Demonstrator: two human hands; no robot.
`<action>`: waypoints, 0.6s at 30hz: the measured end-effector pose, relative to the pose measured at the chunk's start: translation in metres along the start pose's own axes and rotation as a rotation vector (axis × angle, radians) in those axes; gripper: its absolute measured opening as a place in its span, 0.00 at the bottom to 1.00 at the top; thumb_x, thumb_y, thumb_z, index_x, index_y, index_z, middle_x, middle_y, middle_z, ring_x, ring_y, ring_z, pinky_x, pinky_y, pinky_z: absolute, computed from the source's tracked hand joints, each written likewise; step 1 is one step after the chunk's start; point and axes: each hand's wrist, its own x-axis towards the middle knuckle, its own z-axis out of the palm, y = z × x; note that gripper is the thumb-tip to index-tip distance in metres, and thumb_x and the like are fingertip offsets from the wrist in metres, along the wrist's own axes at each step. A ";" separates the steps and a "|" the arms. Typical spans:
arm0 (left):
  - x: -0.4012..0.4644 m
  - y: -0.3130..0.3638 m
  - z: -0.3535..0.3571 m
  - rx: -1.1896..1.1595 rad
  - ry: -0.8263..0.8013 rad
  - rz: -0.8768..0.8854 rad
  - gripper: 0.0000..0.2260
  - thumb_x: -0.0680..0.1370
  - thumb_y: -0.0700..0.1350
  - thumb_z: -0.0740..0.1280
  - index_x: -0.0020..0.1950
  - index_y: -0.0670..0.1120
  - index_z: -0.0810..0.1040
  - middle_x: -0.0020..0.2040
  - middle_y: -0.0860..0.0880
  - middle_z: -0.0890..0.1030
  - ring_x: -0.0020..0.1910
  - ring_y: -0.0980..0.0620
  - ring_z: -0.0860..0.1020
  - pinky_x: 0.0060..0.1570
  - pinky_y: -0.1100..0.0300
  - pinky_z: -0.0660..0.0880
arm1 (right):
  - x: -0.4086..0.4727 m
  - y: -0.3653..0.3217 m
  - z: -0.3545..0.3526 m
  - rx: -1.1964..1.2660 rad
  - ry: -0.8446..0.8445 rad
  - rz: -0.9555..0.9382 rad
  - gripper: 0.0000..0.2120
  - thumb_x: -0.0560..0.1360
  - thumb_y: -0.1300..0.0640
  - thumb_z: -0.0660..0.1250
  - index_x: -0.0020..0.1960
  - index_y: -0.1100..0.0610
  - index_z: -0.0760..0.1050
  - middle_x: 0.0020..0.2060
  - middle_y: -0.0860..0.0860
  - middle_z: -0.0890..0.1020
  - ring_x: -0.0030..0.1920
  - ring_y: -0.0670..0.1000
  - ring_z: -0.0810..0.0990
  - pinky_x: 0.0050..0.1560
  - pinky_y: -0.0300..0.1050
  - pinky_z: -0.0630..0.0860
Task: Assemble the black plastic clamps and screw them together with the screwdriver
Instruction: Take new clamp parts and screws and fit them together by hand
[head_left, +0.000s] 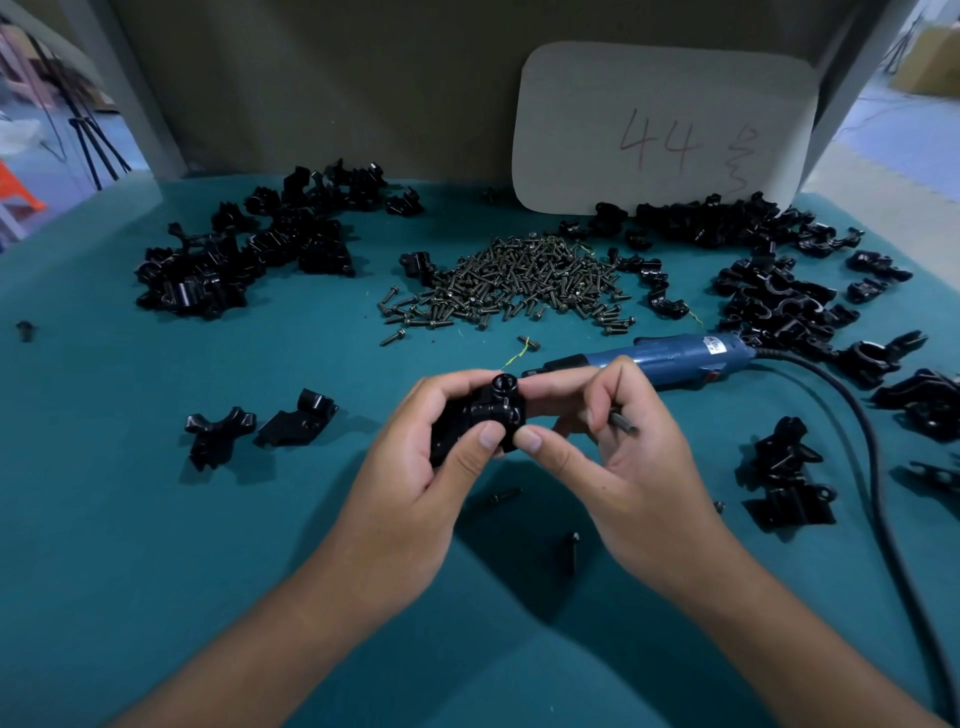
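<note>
So we see both hands raised just above the teal worktop (156, 519), sharing one black clamp (483, 415). The left hand (415, 478) has its grip wrapped around the clamp body; the right hand (613, 467) pinches the clamp's right end between thumb and forefinger, with a screw (623, 422) tucked under its other fingers. The blue screwdriver (670, 357) lies on the worktop just behind the hands. The screw pile (524, 280) sits further back, between heaps of clamp parts (239, 254).

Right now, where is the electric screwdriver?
In the head view, the blue electric screwdriver lies on the teal table, right of centre, just behind the right hand and in front of the screw pile.
</note>
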 end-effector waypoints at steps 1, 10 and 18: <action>0.000 0.000 0.000 -0.002 0.001 0.000 0.12 0.79 0.57 0.66 0.62 0.61 0.76 0.59 0.54 0.81 0.58 0.50 0.82 0.56 0.62 0.78 | 0.000 0.000 0.000 0.002 -0.001 0.005 0.17 0.74 0.52 0.73 0.42 0.47 0.63 0.55 0.47 0.85 0.61 0.54 0.82 0.59 0.56 0.76; 0.001 -0.003 -0.001 -0.005 -0.003 0.002 0.10 0.79 0.57 0.67 0.60 0.61 0.77 0.57 0.55 0.82 0.56 0.51 0.82 0.55 0.60 0.78 | 0.000 0.001 0.000 -0.019 0.003 -0.023 0.18 0.74 0.49 0.74 0.42 0.46 0.63 0.55 0.49 0.85 0.61 0.55 0.82 0.59 0.56 0.76; 0.001 -0.003 -0.002 0.063 0.009 -0.002 0.10 0.78 0.58 0.66 0.59 0.62 0.76 0.55 0.55 0.82 0.56 0.51 0.82 0.58 0.54 0.78 | -0.002 0.007 -0.005 -0.140 -0.010 0.080 0.11 0.76 0.43 0.66 0.43 0.39 0.64 0.49 0.39 0.78 0.52 0.43 0.75 0.55 0.49 0.71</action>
